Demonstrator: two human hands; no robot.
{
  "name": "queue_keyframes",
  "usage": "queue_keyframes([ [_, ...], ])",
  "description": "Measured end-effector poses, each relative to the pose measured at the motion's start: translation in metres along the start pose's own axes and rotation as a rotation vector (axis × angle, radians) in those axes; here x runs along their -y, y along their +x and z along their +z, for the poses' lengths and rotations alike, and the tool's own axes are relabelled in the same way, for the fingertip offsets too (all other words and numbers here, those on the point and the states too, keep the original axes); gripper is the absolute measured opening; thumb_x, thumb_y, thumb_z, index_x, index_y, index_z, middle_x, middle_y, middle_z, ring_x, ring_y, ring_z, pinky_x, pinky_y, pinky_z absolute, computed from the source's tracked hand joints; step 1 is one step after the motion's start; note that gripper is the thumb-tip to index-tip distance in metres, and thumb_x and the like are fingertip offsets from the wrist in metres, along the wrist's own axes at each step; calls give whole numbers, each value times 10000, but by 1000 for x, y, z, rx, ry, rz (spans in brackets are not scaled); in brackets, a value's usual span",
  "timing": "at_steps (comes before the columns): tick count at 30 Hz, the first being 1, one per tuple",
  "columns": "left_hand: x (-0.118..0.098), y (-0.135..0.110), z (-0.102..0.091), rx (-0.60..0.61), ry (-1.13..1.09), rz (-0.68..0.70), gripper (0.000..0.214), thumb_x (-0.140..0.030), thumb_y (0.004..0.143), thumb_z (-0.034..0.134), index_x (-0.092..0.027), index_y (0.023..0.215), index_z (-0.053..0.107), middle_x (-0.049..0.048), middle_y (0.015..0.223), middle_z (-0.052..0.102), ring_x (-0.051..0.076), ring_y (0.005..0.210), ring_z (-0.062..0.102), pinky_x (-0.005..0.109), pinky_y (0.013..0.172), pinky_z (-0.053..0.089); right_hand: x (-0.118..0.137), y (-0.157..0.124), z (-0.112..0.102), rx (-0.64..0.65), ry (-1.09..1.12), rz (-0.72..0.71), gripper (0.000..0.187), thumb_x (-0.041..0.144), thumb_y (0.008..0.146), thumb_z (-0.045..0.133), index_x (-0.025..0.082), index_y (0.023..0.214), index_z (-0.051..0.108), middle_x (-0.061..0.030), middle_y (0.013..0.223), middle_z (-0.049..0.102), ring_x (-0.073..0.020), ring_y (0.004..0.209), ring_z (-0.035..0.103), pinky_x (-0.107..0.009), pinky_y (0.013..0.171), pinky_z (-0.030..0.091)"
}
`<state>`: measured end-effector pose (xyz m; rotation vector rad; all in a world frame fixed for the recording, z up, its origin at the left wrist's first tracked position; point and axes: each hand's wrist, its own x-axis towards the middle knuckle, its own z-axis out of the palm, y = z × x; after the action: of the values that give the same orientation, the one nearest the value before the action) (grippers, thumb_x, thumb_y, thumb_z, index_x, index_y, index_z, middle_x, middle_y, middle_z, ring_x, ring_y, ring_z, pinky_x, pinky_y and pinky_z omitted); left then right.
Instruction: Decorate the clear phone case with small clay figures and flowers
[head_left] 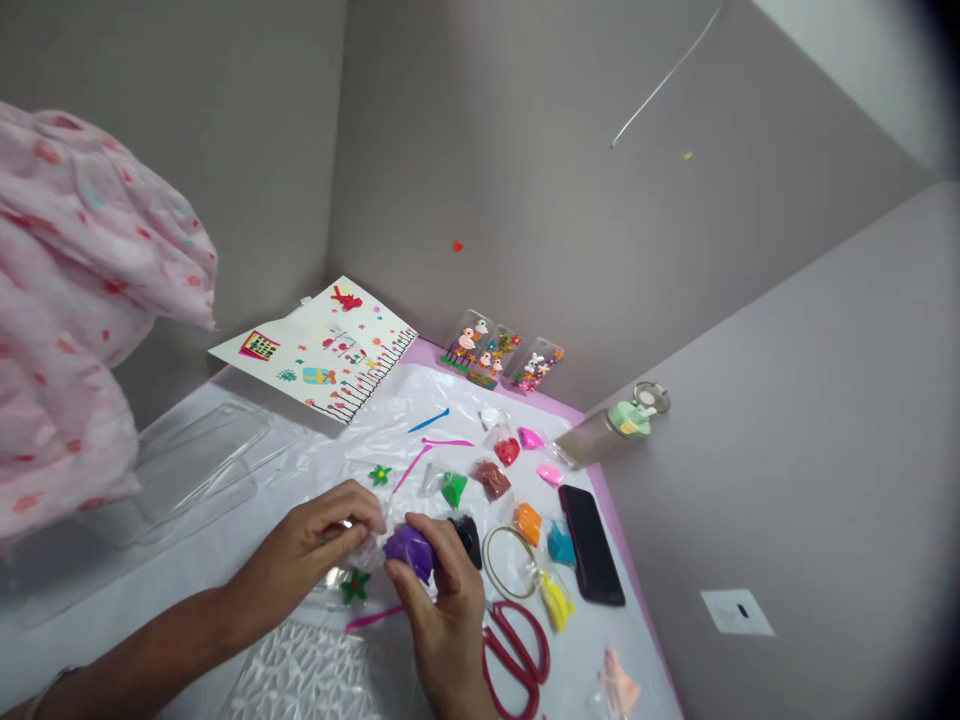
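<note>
A lump of purple clay [409,552] in a clear wrapper sits between the thumb and fingers of my right hand [448,620]. My left hand [326,530] pinches the loose end of that clear plastic wrapper [369,550], left of the clay. Under and around my hands lie a green clay flower with a red centre [355,586], a pink modelling tool [371,618] and a black clay packet [469,540], partly hidden behind my right fingers. Red-handled scissors [517,660] rest right beside my right hand; their blades are out of sight.
Wrapped clay in several colours, such as green [453,489] and orange [528,523], spreads across the white sheet. A phone [592,545] and a tilted bottle [600,435] are on the right. A spiral notebook [322,350], decorated clear cases [469,340] and a clear plastic box [202,470] stand farther back.
</note>
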<state>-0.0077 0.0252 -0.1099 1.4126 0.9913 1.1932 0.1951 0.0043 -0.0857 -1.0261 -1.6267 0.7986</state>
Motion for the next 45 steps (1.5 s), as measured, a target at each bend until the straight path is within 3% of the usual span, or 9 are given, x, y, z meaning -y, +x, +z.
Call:
queue_keyframes([
  [3, -2, 3, -5, 45, -3, -22, 223, -294, 966, 666, -325, 929, 883, 3, 1010, 810, 192, 1006, 772, 216, 860, 589, -2, -1, -1, -17, -37, -26, 376, 128, 950, 794, 306, 1281, 780, -8, 1125, 806, -144, 1018, 775, -185, 926, 604],
  [8, -5, 2, -6, 86, 4, -97, 264, -365, 988, 652, -337, 1076, 899, 18, 1111, 869, 250, 1125, 793, 300, 990, 615, -4, -2, -2, -18, -62, -40, 367, 129, 964, 777, 288, 1294, 770, -32, 1138, 802, -168, 1031, 776, -224, 933, 615],
  [15, -7, 2, -5, 121, -22, -187, 253, -461, 965, 711, -275, 1014, 875, 32, 983, 846, 235, 891, 775, 278, 769, 616, -2, -1, -2, 15, -95, -67, 394, 100, 978, 752, 292, 1322, 745, -45, 1146, 797, -181, 1037, 769, -247, 930, 620],
  [18, -7, 2, -4, 92, -54, -191, 214, -436, 938, 748, -272, 970, 882, 32, 960, 841, 234, 901, 774, 280, 796, 613, -2, -1, 0, 29, -86, -91, 413, 101, 982, 756, 298, 1344, 731, -45, 1151, 793, -178, 1043, 767, -237, 931, 619],
  [26, -10, 2, -6, 69, -83, -165, 194, -424, 922, 776, -312, 989, 919, 42, 1008, 858, 257, 970, 808, 300, 849, 634, -3, -2, 2, 10, -66, -59, 436, 72, 967, 753, 300, 1338, 732, -29, 1149, 785, -160, 1041, 761, -215, 929, 610],
  [32, 3, -1, -4, 10, -11, -101, 133, -351, 890, 832, -288, 965, 921, 44, 962, 845, 254, 951, 788, 308, 895, 618, -5, -2, 2, 9, -86, -47, 425, 58, 957, 739, 281, 1318, 745, -37, 1141, 787, -165, 1032, 764, -220, 924, 610],
  [45, 10, -10, 3, -33, 136, 79, 121, -351, 992, 740, -298, 996, 849, 56, 1083, 734, 249, 1106, 712, 268, 918, 588, -3, -2, 4, 52, -124, -55, 434, 48, 959, 702, 277, 1326, 742, -39, 1119, 784, -163, 995, 762, -212, 880, 607],
])
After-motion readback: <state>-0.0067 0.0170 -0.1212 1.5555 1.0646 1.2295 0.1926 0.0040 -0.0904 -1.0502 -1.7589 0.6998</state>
